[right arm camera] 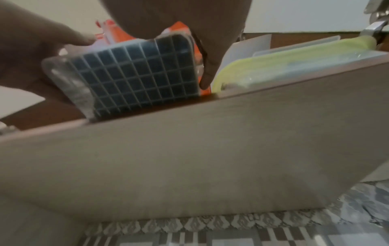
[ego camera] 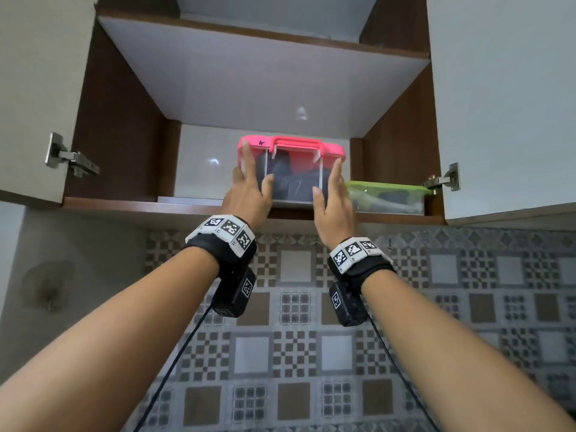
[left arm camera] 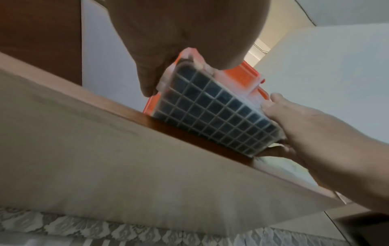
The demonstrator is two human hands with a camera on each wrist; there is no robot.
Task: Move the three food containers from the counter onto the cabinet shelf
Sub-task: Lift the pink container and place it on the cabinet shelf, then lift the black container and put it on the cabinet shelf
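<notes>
A clear container with a pink lid and handle [ego camera: 293, 179] holds dark contents and sits at the front edge of the cabinet shelf [ego camera: 124, 203]. Its gridded base [left arm camera: 214, 116] [right arm camera: 136, 74] shows from below and overhangs the edge. My left hand [ego camera: 257, 173] [left arm camera: 168, 41] presses its left side with straight fingers, thumb on the front face. On the opposite side my right hand [ego camera: 327, 179] [right arm camera: 179, 16] presses the same way. A green-lidded container [ego camera: 386, 198] [right arm camera: 294, 61] stands on the shelf just right of it.
Both cabinet doors stand open, with hinges at the left [ego camera: 68, 157] and right [ego camera: 442, 179]. An upper shelf board [ego camera: 265, 73] spans above. The shelf's left half shows bare white liner [ego camera: 199, 169]. Patterned wall tiles [ego camera: 296, 307] lie below the cabinet.
</notes>
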